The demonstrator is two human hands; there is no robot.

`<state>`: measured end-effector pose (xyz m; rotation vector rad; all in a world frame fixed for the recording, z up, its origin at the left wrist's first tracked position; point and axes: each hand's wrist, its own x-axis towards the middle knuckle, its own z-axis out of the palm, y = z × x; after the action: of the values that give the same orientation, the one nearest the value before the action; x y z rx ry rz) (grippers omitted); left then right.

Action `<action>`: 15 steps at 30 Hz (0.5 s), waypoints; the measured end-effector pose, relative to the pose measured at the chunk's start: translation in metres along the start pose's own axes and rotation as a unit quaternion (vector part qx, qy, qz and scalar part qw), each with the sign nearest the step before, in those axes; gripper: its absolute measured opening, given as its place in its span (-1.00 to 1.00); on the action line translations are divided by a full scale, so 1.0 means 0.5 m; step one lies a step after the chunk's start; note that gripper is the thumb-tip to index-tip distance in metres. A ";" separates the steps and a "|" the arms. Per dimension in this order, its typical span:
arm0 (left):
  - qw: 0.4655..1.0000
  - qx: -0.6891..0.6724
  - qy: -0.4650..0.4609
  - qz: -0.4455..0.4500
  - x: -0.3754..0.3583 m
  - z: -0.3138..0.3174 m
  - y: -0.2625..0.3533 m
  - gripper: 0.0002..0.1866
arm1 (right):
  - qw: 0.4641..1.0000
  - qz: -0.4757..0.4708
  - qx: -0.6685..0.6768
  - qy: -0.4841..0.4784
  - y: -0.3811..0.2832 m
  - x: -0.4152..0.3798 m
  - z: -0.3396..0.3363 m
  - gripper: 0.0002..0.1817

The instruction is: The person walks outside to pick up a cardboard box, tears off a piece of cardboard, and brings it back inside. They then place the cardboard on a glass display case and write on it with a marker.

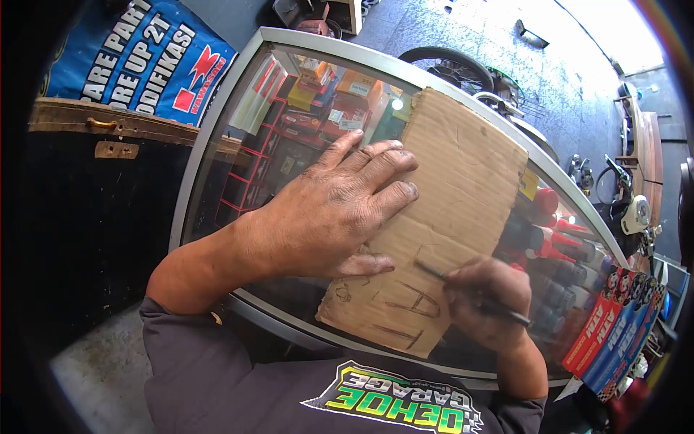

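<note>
A piece of brown cardboard (pixel 463 166) lies slanted on the glass top of a display case. My left hand (pixel 340 202) rests palm down over its left edge, fingers apart and holding nothing. My right hand (pixel 491 300), somewhat blurred, is closed around a dark pen (pixel 432 270). The pen's tip meets the cardboard, or hovers just over it, beside a thin line. Large dark letter strokes (pixel 416 298) and a small scribble mark the part of the cardboard nearest me.
Boxes (pixel 354 101) and red-capped bottles (pixel 560 242) show through the metal-framed glass case (pixel 189 170). Red and blue cartons (pixel 603 333) stand at its right. Beyond are a wheel (pixel 448 64) and motorcycle parts (pixel 636 213). A blue banner (pixel 155 65) hangs at left above a dark cabinet (pixel 94 224).
</note>
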<state>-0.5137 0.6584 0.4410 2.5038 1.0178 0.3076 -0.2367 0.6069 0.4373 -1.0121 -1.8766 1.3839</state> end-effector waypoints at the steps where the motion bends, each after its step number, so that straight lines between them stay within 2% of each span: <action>1: 1.000 0.000 0.002 0.003 0.000 0.001 0.000 -0.17 | 0.998 0.025 -0.010 0.048 0.003 -0.002 0.004 -0.79; 2: 1.000 -0.001 0.002 0.004 0.001 0.001 0.001 -0.17 | 0.994 0.049 -0.021 0.097 0.003 -0.004 0.005 -0.79; 3: 1.000 0.001 0.000 0.001 0.001 0.001 0.001 -0.17 | 0.999 0.029 -0.023 0.028 -0.006 0.001 -0.012 -0.80; 7: 1.000 -0.001 -0.001 0.002 0.001 -0.001 0.000 -0.18 | 0.999 0.030 0.006 0.029 -0.004 0.001 -0.008 -0.81; 12: 1.000 -0.002 0.001 0.000 -0.001 0.000 0.000 -0.18 | 0.999 0.023 -0.031 0.010 -0.006 0.003 -0.008 -0.79; 14: 1.000 -0.003 0.003 0.001 -0.001 0.001 0.000 -0.19 | 0.993 0.057 -0.046 0.095 -0.004 -0.003 -0.001 -0.77; 15: 1.000 -0.001 0.002 0.000 -0.001 0.003 0.000 -0.19 | 0.993 0.057 -0.046 0.095 -0.006 -0.001 -0.005 -0.77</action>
<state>-0.5137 0.6577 0.4397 2.5023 1.0179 0.3128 -0.2349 0.6076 0.4408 -1.2670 -1.7797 1.2255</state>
